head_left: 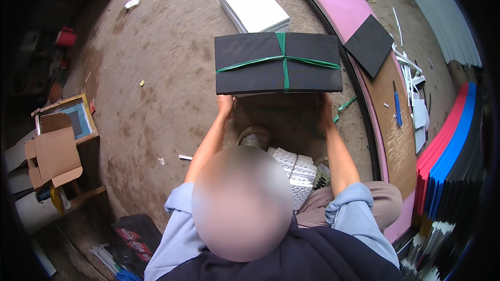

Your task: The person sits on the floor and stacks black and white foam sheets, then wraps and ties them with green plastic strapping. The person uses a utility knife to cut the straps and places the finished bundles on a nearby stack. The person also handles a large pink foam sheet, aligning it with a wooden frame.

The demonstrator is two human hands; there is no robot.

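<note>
- Left hand (225,105), arm outstretched, fingers clamped on the near left edge of the black bundle (278,63).
- Right hand (326,112) likewise grips its near right edge.

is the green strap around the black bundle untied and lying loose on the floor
No, the green strap is wrapped crosswise around the black bundle held by both hands.

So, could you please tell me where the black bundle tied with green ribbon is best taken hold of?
Probably at its two short ends, one of the hands coming in from each side. The black bundle is wide and flat, so one hand looks too little. The left hand and right hand grip its near edge. The green ribbon is thin and might slip.
</note>
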